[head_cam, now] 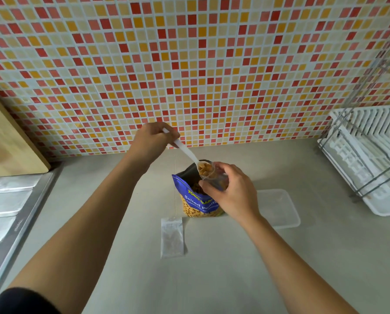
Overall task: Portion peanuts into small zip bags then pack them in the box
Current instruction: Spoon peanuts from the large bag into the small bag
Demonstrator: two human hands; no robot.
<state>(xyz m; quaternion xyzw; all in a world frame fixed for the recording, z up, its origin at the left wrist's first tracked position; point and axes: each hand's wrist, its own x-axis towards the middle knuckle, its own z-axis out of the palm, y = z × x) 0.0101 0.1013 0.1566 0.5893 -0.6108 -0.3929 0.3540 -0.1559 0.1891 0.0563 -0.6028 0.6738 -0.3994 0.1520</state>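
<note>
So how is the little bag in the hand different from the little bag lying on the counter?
The held bag is gripped up in the air by the right hand; the counter bag lies flat, untouched. The held bag's mouth is at the spoon of peanuts; nothing is at the counter bag. Both are small clear zip bags.

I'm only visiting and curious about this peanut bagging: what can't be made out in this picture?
Head view only:
Small zip bag: fingers of the right hand cover it, so its fill is unclear.
Peanut pouch: that hand hides part of its label.
Spoon: the left hand wraps part of its handle.
Flat zip bag on the counter: one or several, too clear to tell.
Dish rack: cut off by the right edge.
</note>
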